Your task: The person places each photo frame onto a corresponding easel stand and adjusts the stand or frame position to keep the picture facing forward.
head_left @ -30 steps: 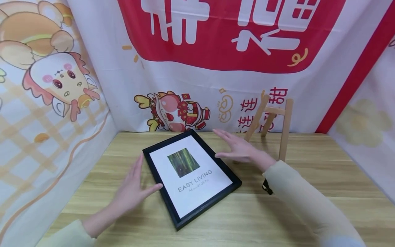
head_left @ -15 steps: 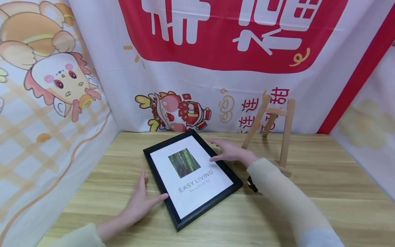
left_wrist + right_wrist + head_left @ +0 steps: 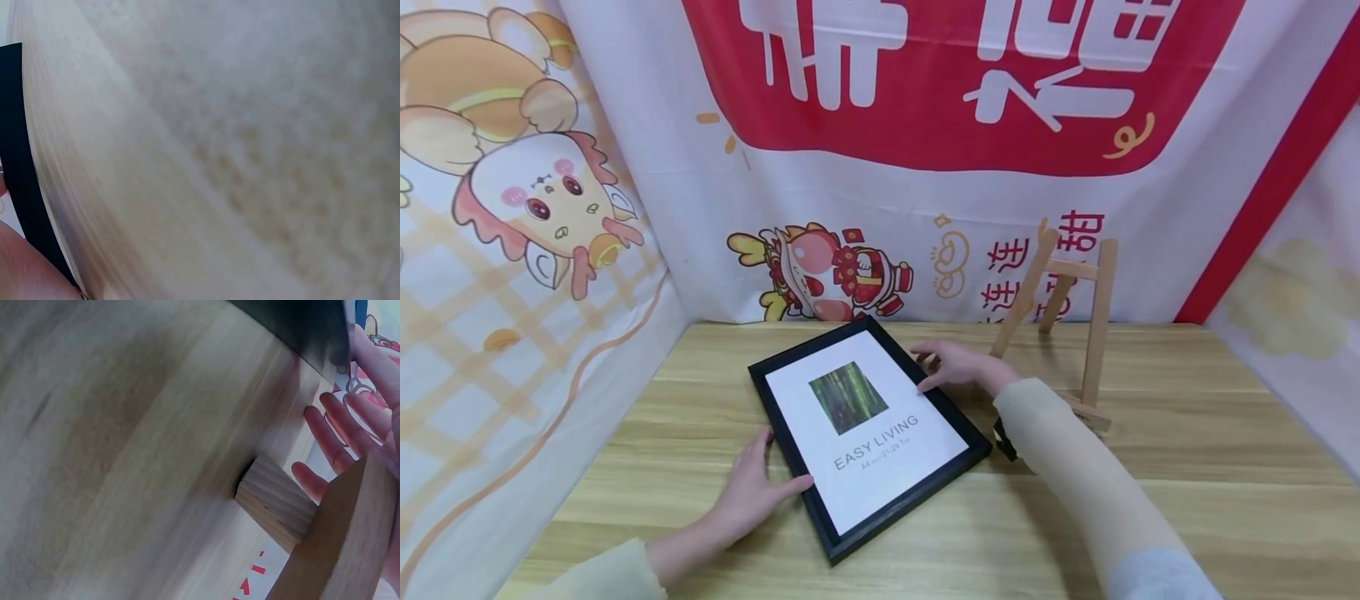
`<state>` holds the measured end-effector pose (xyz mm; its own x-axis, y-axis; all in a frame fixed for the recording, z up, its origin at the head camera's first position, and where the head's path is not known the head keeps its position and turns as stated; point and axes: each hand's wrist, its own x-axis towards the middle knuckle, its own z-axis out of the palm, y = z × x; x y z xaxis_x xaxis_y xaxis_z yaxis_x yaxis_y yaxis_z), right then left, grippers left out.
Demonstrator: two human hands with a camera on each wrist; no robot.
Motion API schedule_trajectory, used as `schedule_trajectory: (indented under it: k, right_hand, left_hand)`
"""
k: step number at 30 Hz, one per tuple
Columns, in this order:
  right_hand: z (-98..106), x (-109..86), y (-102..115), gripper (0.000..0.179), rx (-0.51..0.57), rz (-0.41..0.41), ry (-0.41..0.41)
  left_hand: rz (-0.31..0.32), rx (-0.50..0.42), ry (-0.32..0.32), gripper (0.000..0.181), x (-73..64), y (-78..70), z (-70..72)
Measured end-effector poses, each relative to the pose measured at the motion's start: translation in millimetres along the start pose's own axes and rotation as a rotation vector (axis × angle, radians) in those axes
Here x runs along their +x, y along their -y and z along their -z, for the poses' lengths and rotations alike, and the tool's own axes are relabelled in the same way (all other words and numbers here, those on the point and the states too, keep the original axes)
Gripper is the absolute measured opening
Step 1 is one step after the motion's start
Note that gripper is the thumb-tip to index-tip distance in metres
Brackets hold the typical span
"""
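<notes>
A black picture frame [image 3: 910, 492] lies on the wooden table, turned at an angle, with a white sheet reading "EASY LIVING" and a small green forest picture. My left hand [image 3: 748, 492] grips its left side, thumb on the border and fingers along the outer edge. Across from it, my right hand [image 3: 958, 365] holds the right side between thumb and bent fingers. In the right wrist view, the lower fingers [image 3: 334, 425] of that hand hang apart from the dark frame [image 3: 300, 325]. The left wrist view shows the frame's black edge [image 3: 19, 137] beside the hand.
A small wooden easel [image 3: 1099, 317] stands behind my right forearm, its legs close to the right hand. Printed cloth [image 3: 880, 192] hangs along the back and sides of the table [image 3: 1187, 433]. A small black item [image 3: 1004, 440] shows by the right sleeve.
Both hands have closed in on the frame's sides. The left has come slightly nearer me and the right has moved left, its fingers bending at the edge. The frame has hardly moved.
</notes>
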<state>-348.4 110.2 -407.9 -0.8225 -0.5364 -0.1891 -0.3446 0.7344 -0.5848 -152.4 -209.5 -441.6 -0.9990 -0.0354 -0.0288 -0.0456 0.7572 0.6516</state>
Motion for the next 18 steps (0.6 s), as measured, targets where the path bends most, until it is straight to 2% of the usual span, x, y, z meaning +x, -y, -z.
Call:
schedule_trajectory:
  k: [8,18]
  right_hand:
    - [2.3,4.3,-4.0,0.064,0.031,-0.051,0.040]
    - [4.4,9.0,-3.0,0.063,0.079,-0.070,0.056]
  left_hand:
    - [0.010,-0.004,0.027,0.111,-0.7,-5.2,0.0]
    - [0.037,-0.073,0.051,0.111,2.5,-4.4,-0.2]
